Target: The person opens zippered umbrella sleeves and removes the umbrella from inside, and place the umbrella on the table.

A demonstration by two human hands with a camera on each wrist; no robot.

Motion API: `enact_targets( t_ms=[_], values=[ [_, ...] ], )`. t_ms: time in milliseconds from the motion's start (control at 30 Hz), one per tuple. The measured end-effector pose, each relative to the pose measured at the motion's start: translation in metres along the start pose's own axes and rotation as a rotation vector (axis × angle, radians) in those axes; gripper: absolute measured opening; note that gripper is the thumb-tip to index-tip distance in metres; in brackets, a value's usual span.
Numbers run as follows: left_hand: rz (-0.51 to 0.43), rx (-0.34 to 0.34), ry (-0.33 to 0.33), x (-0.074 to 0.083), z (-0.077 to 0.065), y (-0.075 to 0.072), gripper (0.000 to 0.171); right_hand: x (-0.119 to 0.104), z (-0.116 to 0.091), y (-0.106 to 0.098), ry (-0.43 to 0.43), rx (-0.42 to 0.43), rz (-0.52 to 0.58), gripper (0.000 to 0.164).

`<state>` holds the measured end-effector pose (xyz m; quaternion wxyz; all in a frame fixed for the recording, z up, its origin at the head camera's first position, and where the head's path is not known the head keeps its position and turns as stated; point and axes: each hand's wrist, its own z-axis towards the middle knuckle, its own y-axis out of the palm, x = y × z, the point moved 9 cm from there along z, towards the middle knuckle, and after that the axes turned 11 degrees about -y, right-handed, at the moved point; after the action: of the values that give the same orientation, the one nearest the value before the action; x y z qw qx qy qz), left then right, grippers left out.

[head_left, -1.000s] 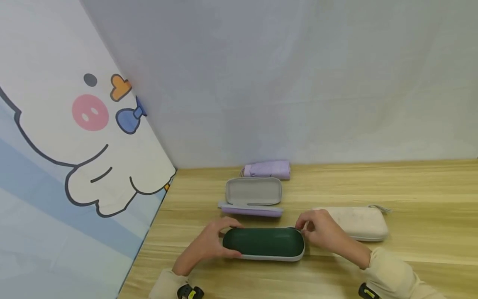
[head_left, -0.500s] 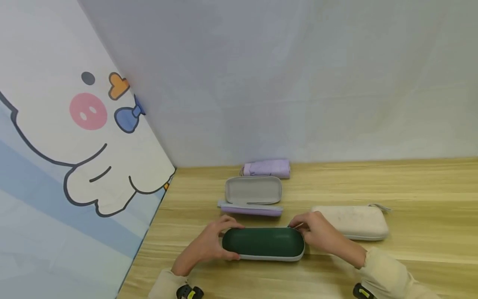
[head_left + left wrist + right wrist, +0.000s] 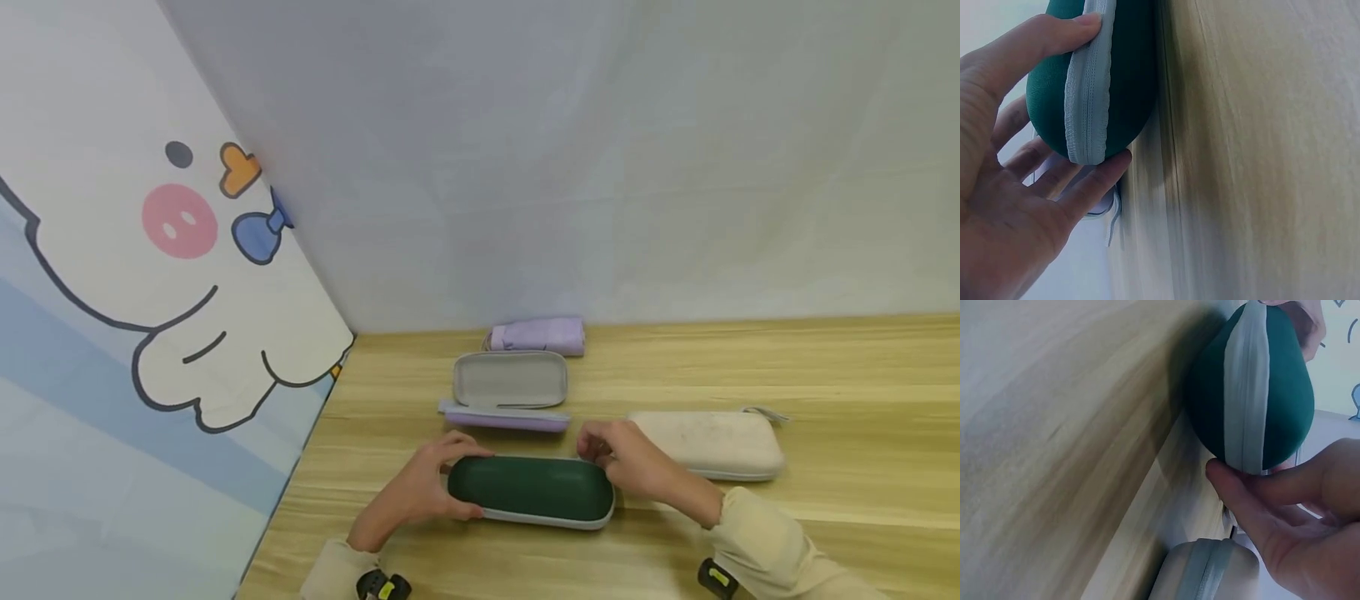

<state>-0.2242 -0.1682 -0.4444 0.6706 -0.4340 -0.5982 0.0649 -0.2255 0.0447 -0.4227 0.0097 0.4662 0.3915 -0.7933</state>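
A green case (image 3: 532, 490) lies on the wood-grain tabletop (image 3: 862, 383), the left hand (image 3: 427, 485) gripping its left end, the right hand (image 3: 628, 460) pinching its zip (image 3: 1245, 394) at the far right corner. Pale cloth (image 3: 600, 167) hangs behind, a cartoon-printed sheet (image 3: 97, 250) to the left.

The bench (image 3: 862, 467) has a wood-grain surface. A cream zip case (image 3: 716, 446) with a loop at its far right corner lies right of center. Left of it: a shallow grey shell (image 3: 510, 381), a purple piece (image 3: 506, 422) along its near side, and a lilac bundle (image 3: 542, 335) at its far side. A pale backdrop (image 3: 637, 167) borders the far edge; a cartoon-printed panel (image 3: 97, 250) stands left.
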Motion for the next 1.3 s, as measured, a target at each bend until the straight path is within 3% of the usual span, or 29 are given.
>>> enact_targets(
  t_ms=[433,700,1067,1300],
  values=[
    [-0.004,0.031,-0.003,-0.001,0.005,0.001,0.060,0.010,-0.001,0.000,0.014,-0.052,0.076,0.044],
    [0.006,0.039,-0.004,-0.001,0.006,0.002,0.060,0.017,-0.003,0.001,0.025,-0.068,-0.005,0.042],
    [0.000,0.045,-0.023,0.000,0.009,0.004,0.059,0.020,-0.003,-0.009,-0.011,0.051,-0.165,0.029],
    [0.045,0.082,-0.012,0.001,0.007,0.003,0.061,0.021,-0.001,-0.011,-0.059,0.070,-0.214,0.022]
  ],
)
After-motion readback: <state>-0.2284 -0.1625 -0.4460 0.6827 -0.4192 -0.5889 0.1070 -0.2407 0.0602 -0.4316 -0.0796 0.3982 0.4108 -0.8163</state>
